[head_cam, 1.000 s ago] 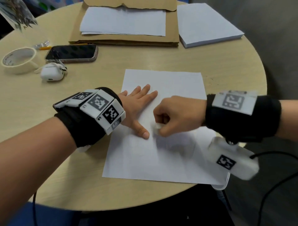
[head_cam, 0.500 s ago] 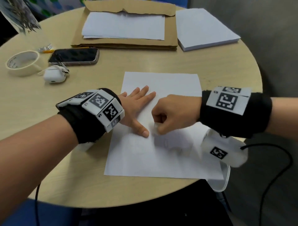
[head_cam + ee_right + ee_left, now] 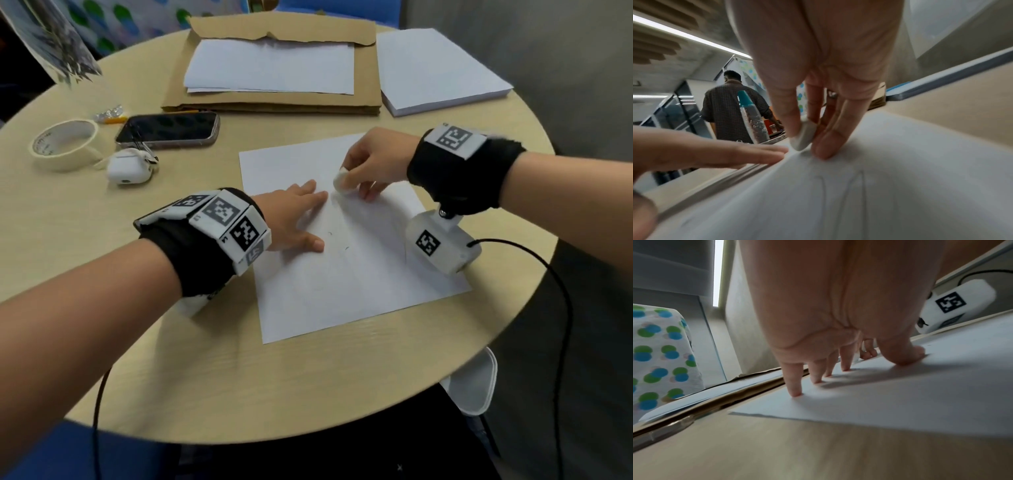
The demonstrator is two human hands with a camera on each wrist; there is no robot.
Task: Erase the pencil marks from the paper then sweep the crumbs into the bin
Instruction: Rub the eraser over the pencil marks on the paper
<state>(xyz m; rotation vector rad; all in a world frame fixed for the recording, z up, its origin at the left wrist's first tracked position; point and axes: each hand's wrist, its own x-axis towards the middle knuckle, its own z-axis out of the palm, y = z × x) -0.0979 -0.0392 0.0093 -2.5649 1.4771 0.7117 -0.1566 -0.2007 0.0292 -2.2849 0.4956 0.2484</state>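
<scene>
A white sheet of paper [image 3: 356,274] lies on the round wooden table [image 3: 102,222], turned at a slant. My left hand [image 3: 296,219] presses flat on its left part with straight, spread fingers [image 3: 794,386]. My right hand [image 3: 368,168] pinches a small white eraser [image 3: 340,183] between thumb and fingers above the sheet's upper middle; in the right wrist view the eraser [image 3: 802,138] sits at the paper [image 3: 879,186]. A few short dark specks or marks [image 3: 346,247] lie near my left thumb. Faint pencil lines [image 3: 859,183] remain on the sheet.
A white bin [image 3: 478,383] sits below the table's near right edge. At the left lie a tape roll [image 3: 63,144], a phone [image 3: 168,130] and a white earbud case [image 3: 128,169]. At the back are a cardboard folder [image 3: 274,68] and a paper stack [image 3: 435,68].
My right hand has moved up and away with the eraser, from beside my left thumb to past my left fingertips. The paper has rotated to a slant. The head view has shifted.
</scene>
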